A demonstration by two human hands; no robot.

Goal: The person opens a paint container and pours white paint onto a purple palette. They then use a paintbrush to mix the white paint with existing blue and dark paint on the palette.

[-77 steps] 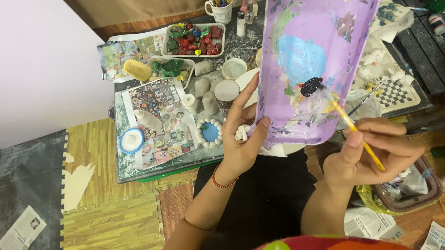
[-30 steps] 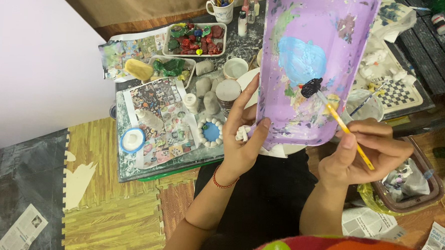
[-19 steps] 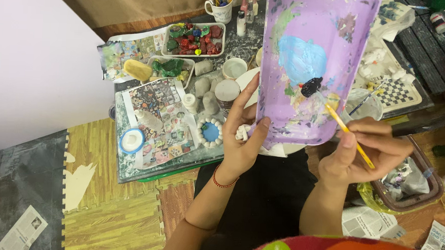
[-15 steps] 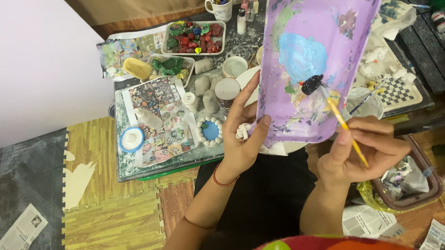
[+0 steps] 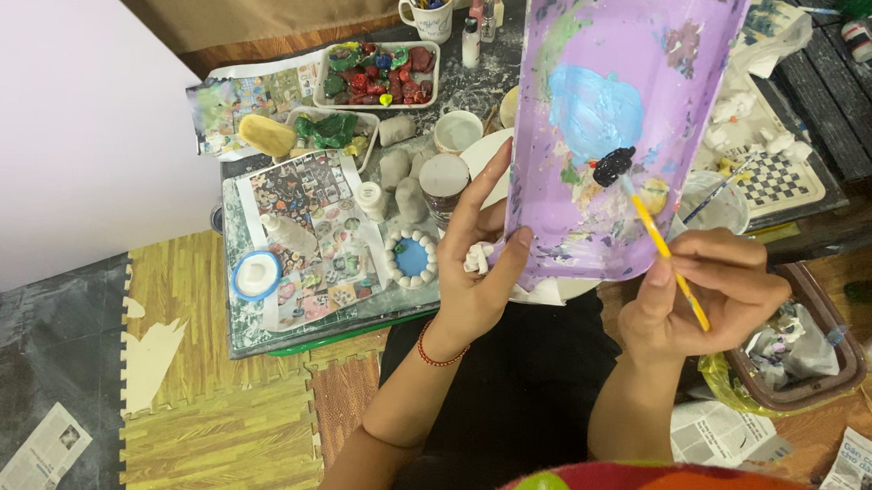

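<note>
1. The purple tray is held up on its edge in front of the person, its face smeared with paint: a big light blue patch, a green streak near the top left, and a small black blob near the middle.
2. The left hand grips the tray's lower left edge, thumb pressed on the painted face and fingers spread behind it. A red cord bracelet sits on that wrist.
3. The right hand pinches a yellow brush between thumb and fingers, just below the tray's bottom edge. The brush slants up and to the left, its tip touching the black blob.
4. Behind the tray lies a low board covered with printed paper. On it are a blue dish ringed with white beads, a round white lid with a blue rim, small white bottles and several grey clay lumps.
5. Further back, one white dish holds red and green pieces, another holds green pieces, and a yellow sponge lies beside it.
6. A mug of brushes stands at the top edge.
7. To the right are a checkered board and a brown bin with scraps.
8. Wood-pattern foam mats and newspaper sheets cover the floor.
</note>
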